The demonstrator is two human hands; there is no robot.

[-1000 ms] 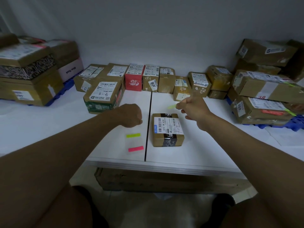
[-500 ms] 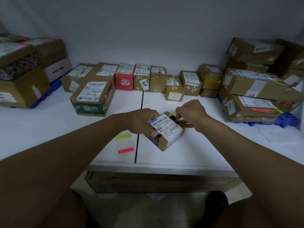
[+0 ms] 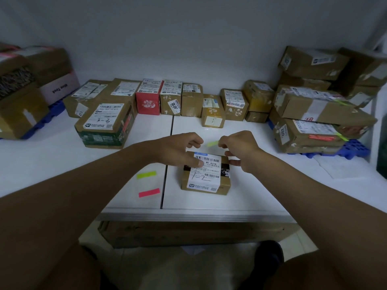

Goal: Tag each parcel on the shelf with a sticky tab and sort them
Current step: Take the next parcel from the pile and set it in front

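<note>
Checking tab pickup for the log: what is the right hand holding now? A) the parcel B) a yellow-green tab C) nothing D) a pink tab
B: the right hand pinches a yellow-green tab just above the parcel, while the pink tab lies on the shelf and the left hand rests fingers on the parcel's label.
</note>
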